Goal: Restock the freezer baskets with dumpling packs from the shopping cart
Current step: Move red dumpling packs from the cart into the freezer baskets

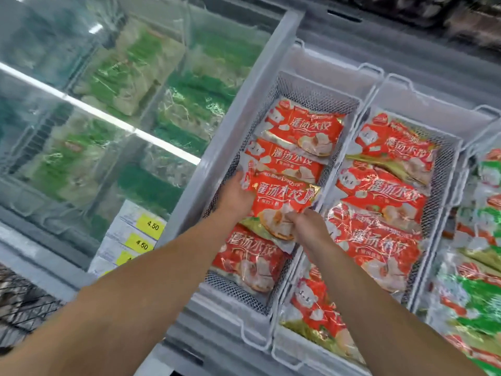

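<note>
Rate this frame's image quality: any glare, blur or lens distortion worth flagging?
Head view: a bright glare strip crosses the closed glass lid, hazing the green packs beneath; wide-angle bending curves the freezer frame; corners are soft; the red dumpling pack in both hands stays readable despite wrapper reflections.

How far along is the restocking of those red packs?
Done: the right basket already looks full of red packs, and the left basket holds several. In hand: the left hand and right hand grip one red pack over the left basket. Left: bare mesh shows at its far end. The cart isn't visible, so remaining stock is unknown.
</note>
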Tool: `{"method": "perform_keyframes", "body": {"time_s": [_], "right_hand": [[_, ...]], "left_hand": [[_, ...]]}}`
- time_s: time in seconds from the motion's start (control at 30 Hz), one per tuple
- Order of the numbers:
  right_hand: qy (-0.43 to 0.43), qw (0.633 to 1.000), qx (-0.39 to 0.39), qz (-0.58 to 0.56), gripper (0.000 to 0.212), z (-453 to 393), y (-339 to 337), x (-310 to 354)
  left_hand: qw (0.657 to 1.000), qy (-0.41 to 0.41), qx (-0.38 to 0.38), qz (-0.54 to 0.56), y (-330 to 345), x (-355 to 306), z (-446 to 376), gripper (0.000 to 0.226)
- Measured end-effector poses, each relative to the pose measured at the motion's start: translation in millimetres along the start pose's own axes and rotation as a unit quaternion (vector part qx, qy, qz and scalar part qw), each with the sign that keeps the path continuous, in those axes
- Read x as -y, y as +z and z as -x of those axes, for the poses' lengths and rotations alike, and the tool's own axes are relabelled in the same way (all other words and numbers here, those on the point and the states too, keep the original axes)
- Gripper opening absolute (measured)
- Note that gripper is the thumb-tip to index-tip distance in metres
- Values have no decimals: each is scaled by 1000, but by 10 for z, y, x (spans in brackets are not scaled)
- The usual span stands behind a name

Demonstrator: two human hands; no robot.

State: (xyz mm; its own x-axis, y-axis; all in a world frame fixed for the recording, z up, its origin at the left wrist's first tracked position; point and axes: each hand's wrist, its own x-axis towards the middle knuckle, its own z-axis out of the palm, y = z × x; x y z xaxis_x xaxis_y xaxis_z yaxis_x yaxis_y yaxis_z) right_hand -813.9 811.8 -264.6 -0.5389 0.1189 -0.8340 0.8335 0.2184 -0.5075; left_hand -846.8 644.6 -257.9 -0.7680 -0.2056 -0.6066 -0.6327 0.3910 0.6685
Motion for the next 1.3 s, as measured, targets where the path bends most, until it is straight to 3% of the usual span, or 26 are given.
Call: {"method": "perform_keyframes", "body": {"time_s": [0.07, 0.17, 0.37, 0.47, 0.63, 0.83, 1.03, 1.3], "right_hand": [[-40, 998, -6, 58, 40, -113, 0, 13], [-73, 984, -29, 161, 72, -172, 35, 2], [-108, 965, -38, 234, 53, 158, 269, 69], [-156, 955, -42, 250, 51, 452, 462, 97], [-246, 932, -54, 261, 45, 1137, 880, 11], [-361, 891, -77, 263, 30, 2085, 1633, -410], [-409, 835, -16, 368, 47, 2852, 2718, -828], [-453, 753, 92, 467, 49, 3445, 4170, -1225]], "left_hand": [[1000, 22, -1, -21, -15, -73, -40, 31], [997, 39, 31, -63, -78, -33, 0, 43], [985, 45, 102, -133, -278, 180, 315, 50], [986, 66, 104, -108, -442, 251, 613, 53], [991, 118, 55, -37, -1069, 480, 1288, 48], [990, 135, -32, 28, -2067, 1365, 2274, 39], [987, 92, -123, 48, -3040, 2587, 3146, 43], [967, 7, -231, 107, -3875, 3951, 4045, 34]]}}
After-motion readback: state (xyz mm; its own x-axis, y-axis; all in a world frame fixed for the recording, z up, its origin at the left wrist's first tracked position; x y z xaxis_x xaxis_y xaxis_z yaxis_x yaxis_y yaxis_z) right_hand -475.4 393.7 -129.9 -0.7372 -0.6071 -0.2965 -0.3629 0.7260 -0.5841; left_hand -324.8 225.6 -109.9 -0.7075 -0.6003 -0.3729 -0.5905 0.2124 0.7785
